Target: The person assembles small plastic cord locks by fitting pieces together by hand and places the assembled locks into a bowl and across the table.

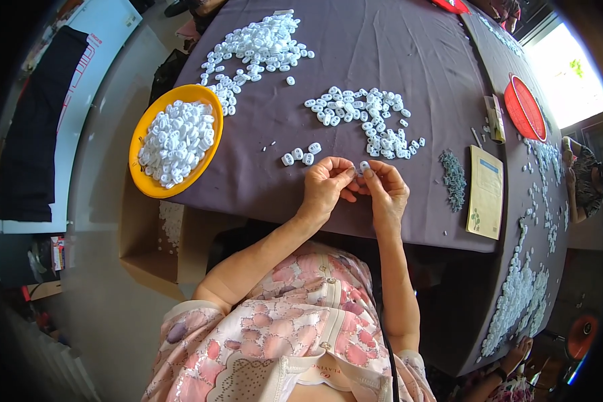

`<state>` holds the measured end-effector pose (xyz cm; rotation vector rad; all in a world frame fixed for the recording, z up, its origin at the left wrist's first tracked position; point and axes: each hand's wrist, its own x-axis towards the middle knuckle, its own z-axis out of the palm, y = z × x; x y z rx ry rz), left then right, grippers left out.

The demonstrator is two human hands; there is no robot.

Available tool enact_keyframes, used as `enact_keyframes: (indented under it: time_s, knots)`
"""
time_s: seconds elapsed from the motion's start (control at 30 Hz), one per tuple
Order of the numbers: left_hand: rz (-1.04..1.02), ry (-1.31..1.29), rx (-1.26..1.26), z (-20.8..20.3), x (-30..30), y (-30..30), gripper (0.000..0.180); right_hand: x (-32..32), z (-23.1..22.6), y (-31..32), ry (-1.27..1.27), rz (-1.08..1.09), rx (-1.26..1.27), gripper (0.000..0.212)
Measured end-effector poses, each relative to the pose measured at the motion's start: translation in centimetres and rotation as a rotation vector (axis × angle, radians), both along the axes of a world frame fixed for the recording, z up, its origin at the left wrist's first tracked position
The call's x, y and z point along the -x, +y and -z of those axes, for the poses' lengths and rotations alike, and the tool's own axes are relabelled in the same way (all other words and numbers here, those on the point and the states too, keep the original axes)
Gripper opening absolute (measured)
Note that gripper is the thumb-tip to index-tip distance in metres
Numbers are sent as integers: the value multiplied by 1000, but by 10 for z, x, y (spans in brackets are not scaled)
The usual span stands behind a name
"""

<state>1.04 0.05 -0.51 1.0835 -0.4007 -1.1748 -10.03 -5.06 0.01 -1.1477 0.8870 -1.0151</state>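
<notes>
My right hand [388,195] pinches a small white oval plastic piece [364,166] between thumb and finger, near the table's front edge. Close against it, my left hand [324,192] is closed, its thumb and forefinger pressed together beside the piece. Whether something tiny sits in those left fingertips is too small to tell. Just left of my hands lies a little group of similar white pieces [308,159]. Beyond my hands spreads a loose heap of them [383,139]. To the right, small grey-green parts [453,181] form a narrow pile.
A yellow basin [139,175] full of white pieces stands at the table's left edge, with a large heap [264,43] behind it. Right are a tan packet [485,194] and a red basket [524,107]. An open cardboard box [144,244] sits below. Other people work along the right side.
</notes>
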Motion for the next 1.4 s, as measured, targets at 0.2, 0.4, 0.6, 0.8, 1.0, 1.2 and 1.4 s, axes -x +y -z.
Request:
enact_keyframes:
  time_s: [0.2, 0.4, 0.6, 0.8, 1.0, 1.2, 1.4]
  knots:
    - [-1, -15, -12, 2, 0, -1, 9, 0, 0, 0, 6, 7, 11, 11]
    - [1, -31, -34, 0, 1, -1, 8, 0, 2, 1, 23, 16, 9, 11]
    - [1, -36, -44, -1, 1, -1, 8, 0, 1, 1, 18, 12, 10, 11]
    - [7, -36, -30, -1, 1, 0, 8, 0, 2, 2, 13, 9, 13, 10]
    - [0, -7, -23, 0, 2, -1, 8, 0, 2, 3, 18, 19, 22, 9]
    - [19, 13, -37, -3, 1, -1, 7, 1, 4, -1, 17, 5, 67, 7]
    - [15, -59, -29, 3, 3, -3, 7, 0, 4, 1, 21, -5, 85, 6]
